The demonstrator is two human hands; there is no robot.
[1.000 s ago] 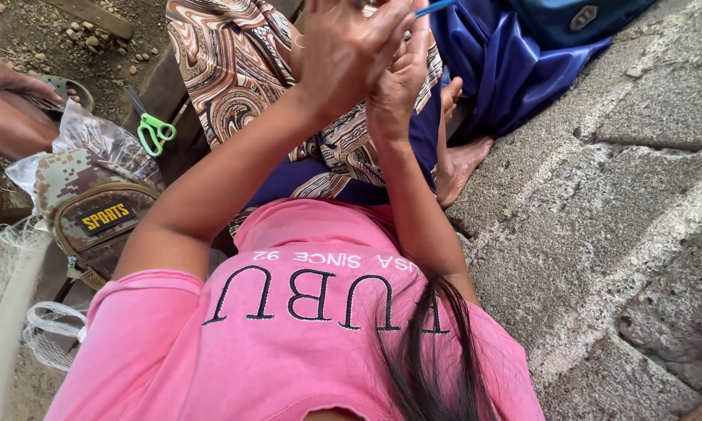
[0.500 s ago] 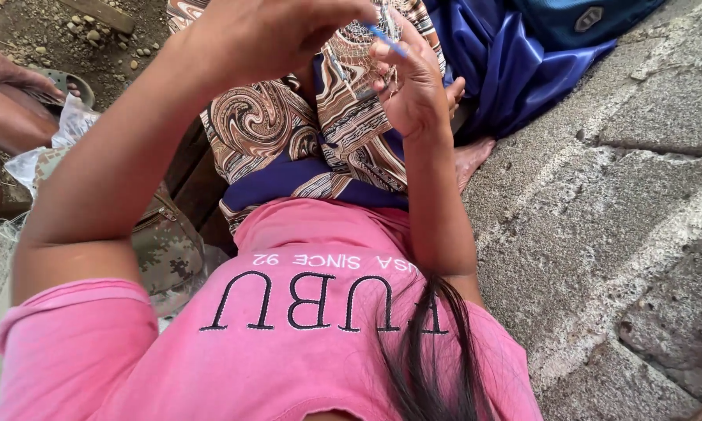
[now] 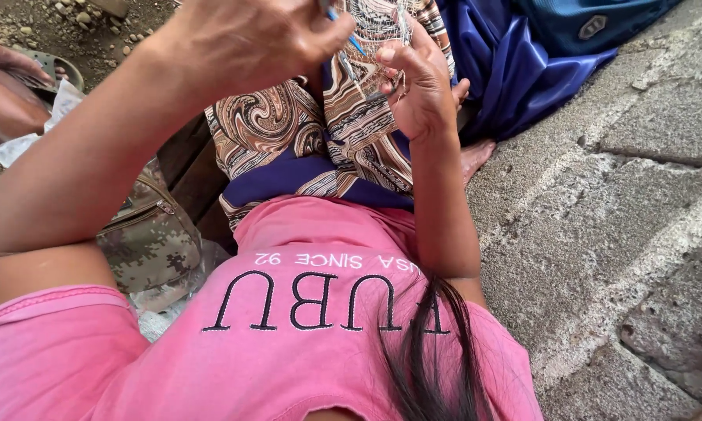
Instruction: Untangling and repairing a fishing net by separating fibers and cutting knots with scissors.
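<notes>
Left hand (image 3: 249,39) lower, camouflage bag (image 3: 152,238) — shut

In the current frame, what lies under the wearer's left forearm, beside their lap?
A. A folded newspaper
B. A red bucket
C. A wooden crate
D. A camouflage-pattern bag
D: a camouflage-pattern bag with a zipper sits below the raised left hand and forearm.

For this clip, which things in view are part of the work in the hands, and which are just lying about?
In hand:
- left hand, pinching a thin blue tool
- right hand, holding fine netting

Lying about:
- camouflage bag
- blue cloth
- clear plastic
- another person's arm
- concrete blocks
</notes>
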